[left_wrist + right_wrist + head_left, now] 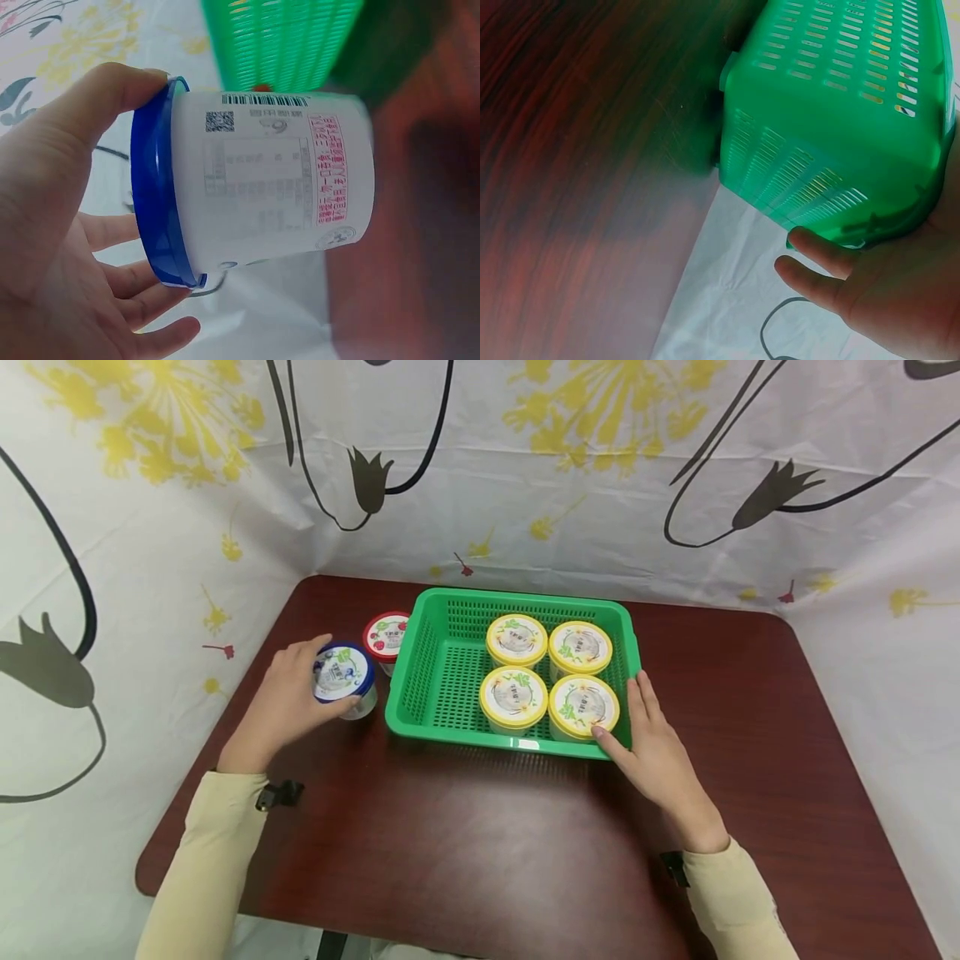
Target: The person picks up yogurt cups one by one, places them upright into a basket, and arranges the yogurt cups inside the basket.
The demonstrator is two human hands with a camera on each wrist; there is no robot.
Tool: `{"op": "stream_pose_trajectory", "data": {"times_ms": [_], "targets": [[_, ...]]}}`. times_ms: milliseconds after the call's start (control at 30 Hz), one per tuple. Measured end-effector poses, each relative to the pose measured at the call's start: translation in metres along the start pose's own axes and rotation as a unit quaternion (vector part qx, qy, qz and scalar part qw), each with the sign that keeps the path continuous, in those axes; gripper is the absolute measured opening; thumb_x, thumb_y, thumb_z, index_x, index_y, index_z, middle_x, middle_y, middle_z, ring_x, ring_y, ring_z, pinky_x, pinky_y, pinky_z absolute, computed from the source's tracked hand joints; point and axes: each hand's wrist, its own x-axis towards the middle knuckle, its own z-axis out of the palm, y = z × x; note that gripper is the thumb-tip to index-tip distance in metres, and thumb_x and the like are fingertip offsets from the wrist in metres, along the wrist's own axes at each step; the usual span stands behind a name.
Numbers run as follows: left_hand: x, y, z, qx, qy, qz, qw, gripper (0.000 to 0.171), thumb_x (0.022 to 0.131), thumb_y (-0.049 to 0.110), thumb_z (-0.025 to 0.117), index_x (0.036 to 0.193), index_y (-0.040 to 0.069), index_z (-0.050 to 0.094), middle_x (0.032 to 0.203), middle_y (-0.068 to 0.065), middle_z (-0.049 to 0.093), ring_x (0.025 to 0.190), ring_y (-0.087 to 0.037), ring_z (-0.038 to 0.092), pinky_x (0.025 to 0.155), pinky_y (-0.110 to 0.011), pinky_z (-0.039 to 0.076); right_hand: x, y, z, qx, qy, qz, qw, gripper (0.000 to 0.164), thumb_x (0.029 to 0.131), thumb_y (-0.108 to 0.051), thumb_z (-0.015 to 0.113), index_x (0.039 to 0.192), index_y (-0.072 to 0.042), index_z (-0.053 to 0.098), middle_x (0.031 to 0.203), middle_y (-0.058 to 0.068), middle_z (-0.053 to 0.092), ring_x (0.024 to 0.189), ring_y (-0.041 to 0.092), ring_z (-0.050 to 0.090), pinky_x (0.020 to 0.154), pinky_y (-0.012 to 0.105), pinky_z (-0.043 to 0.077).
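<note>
My left hand grips a white tub with a blue lid left of the green basket, thumb and fingers around the lid. In the left wrist view the tub shows its printed side with a barcode and red lettering. On the basket's right end, my right hand holds the rim, its thumb reaching over onto a yellow-lidded tub and its fingers along the outer wall. The right wrist view shows the green basket from outside, beside two extended fingers. Several yellow-lidded tubs stand in the basket's right half.
A red-lidded tub stands on the brown table, close against the basket's left side and behind the blue-lidded one. The basket's left half shows bare perforated floor. White patterned cloth hangs behind the table and at its sides.
</note>
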Motion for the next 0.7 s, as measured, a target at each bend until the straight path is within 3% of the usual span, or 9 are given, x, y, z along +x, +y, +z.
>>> {"op": "stream_pose_trajectory", "data": {"times_ms": [433,567,700], "targets": [[0.013,0.029,-0.054,0.004,0.060,0.063,0.9962,0.099,0.076,0.040,0.084,0.154,0.012,0.031,0.143,-0.022,0.047,0.126,-0.040,0.040,0.099,-0.062,0.044,-0.001,-0.001,-0.001,0.005,0.001,0.001,1.000,0.093,0.098,-0.058,0.047,0.159,-0.003,0.002,0.169,0.012,-0.006,0.134,0.058,0.039,0.099,0.071,0.039],[0.019,0.035,-0.059,0.007,0.065,0.078,0.9948,0.097,0.075,0.040,0.085,0.152,0.011,0.035,0.142,-0.022,0.049,0.126,-0.041,0.041,0.103,-0.061,0.039,-0.002,-0.002,-0.001,0.009,0.000,0.003,1.000,0.093,0.098,-0.058,0.046,0.159,-0.004,0.001,0.169,0.012,-0.006,0.136,0.057,0.038,0.100,0.071,0.039],[0.030,0.039,-0.054,0.012,0.062,0.097,0.9933,0.096,0.074,0.044,0.084,0.151,0.012,0.037,0.142,-0.020,0.050,0.128,-0.041,0.043,0.106,-0.060,0.037,-0.002,-0.002,-0.001,0.010,0.000,0.005,1.000,0.093,0.098,-0.059,0.046,0.160,-0.005,0.001,0.169,0.012,-0.006,0.136,0.056,0.038,0.100,0.071,0.039]]}}
